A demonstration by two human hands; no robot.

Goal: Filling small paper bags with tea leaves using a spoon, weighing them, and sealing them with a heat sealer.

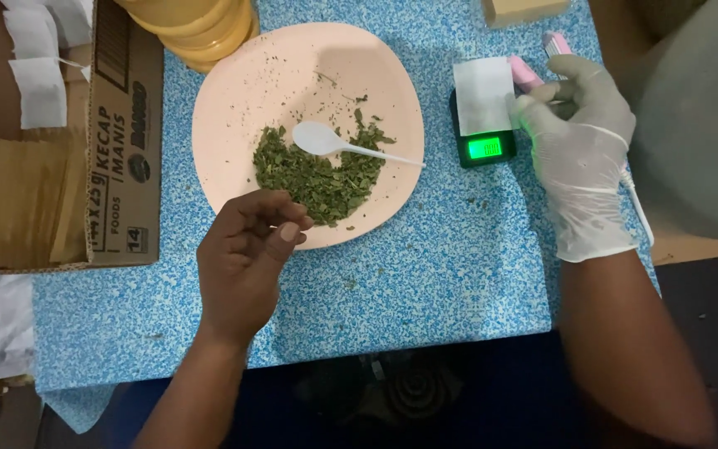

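Hands are working over a blue speckled table (425, 274). Left hand (247, 249) (bare) is hovering at the near rim of a pale pink plate (234, 100), fingers curled inward with thumb and fingertips pinched together just beside the edge of the dried green leaf pile (317, 175). Whether any flakes are sitting in that pinch, I cannot tell. The pile is lying in the near-right part of the plate, with loose crumbs scattered over the rest of it. A white plastic spoon (334, 143) is resting on the pile, bowl toward the plate's middle, handle pointing right over the rim.

Right hand (579, 141) (in a white glove) is sitting just right of a small black pocket scale (482, 137), whose green display is glowing. Its fingers are closed on a thin white sachet (484, 93) lying on the scale's platform, gripping it at the right edge. A pink object (525, 73) is poking out behind the gloved fingers; what it is, I cannot tell.

Cardboard box (122, 141) is standing at the left of the table, white paper sachets (39, 79) lying in it. A yellow container (201, 29) is touching the plate's far rim.
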